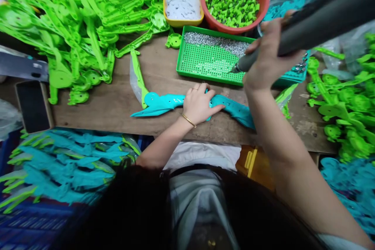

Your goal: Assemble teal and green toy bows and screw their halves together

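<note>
My left hand (200,103) rests over the middle of a long teal plastic part (166,103) on the wooden bench, its fingers bent over the far edge and the thumb along the near side. A lime-green piece (138,74) with a clear strip joins the part's left end. In my right hand (268,56) is a dark grey electric screwdriver (310,23), gripped near its front end. Its tip points down into a green perforated tray (183,60), where small silver screws (212,41) lie. My right forearm hides the part's right end.
A yellow tub (168,18) of white pieces and a red bowl (206,21) of green pieces stand behind the tray. Lime-green parts (73,27) are heaped left. A phone (34,105) lies at the bench's left; a crate (32,222) of teal parts is below.
</note>
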`<state>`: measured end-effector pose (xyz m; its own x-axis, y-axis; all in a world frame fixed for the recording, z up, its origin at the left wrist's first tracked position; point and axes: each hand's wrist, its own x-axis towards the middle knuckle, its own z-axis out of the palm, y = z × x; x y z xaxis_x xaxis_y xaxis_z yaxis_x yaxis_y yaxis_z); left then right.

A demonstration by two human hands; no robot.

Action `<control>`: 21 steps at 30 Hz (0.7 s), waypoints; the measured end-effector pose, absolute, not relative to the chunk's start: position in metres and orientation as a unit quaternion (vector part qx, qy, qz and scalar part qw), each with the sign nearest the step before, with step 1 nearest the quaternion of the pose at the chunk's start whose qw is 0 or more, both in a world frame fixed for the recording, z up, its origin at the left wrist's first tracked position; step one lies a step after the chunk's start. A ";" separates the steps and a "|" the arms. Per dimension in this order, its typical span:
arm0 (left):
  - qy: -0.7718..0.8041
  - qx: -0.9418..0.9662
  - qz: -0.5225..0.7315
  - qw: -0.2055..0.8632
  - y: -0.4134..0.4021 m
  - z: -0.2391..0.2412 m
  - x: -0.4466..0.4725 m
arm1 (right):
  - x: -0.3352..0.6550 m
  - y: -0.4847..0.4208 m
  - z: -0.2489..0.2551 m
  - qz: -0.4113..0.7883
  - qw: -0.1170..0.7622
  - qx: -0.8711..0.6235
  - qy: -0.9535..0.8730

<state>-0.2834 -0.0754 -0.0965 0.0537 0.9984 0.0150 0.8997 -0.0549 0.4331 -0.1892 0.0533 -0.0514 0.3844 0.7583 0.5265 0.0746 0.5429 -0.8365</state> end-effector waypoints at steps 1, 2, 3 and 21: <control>0.671 0.708 0.157 0.155 -0.076 -0.096 -0.283 | -0.193 0.063 -0.060 0.237 0.709 -0.433 -0.504; 0.671 0.708 0.157 0.155 -0.076 -0.096 -0.283 | -0.195 0.071 -0.068 0.235 0.694 -0.450 -0.511; 0.670 0.708 0.157 0.155 -0.076 -0.096 -0.283 | -0.195 0.077 -0.077 0.231 0.676 -0.466 -0.522; 0.668 0.711 0.154 0.156 -0.075 -0.098 -0.284 | -0.172 0.047 -0.042 0.246 0.754 -0.361 -0.490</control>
<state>-0.2836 -0.0748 -0.0976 0.0606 0.9981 0.0105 0.9018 -0.0592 0.4280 -0.1718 0.0466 -0.0423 0.3982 0.7246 0.5624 -0.0176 0.6190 -0.7852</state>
